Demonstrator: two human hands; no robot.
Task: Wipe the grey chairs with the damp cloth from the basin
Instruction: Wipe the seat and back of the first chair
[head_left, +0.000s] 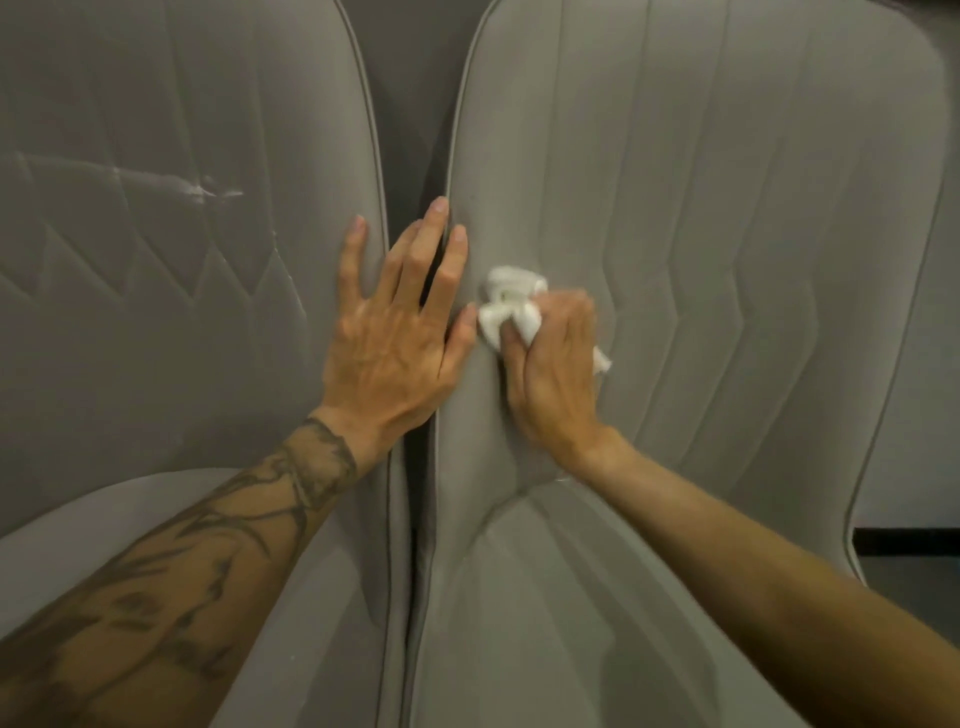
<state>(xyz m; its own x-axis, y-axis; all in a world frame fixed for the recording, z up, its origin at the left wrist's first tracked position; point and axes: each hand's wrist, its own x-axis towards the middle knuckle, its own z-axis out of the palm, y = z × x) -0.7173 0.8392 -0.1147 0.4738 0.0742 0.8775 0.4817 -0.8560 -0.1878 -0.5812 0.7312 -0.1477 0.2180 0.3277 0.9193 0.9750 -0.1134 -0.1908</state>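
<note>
Velvety grey chairs stand side by side, quilted in zigzag seams. Right hand (558, 358) grips a crumpled white cloth (511, 304) against the right chair (727, 260); left hand (397, 332) spreads flat across both edges.

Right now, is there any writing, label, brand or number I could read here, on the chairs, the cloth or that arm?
No readable text anywhere in this view.
Left chair: no tag or logo, only stitched seams.
Pale marks on it: smears, not writing.
Right chair: no tag or logo.
Cloth: plain white, no print showing.
Tattoo: dark shapes, no letters I can make out.
</note>
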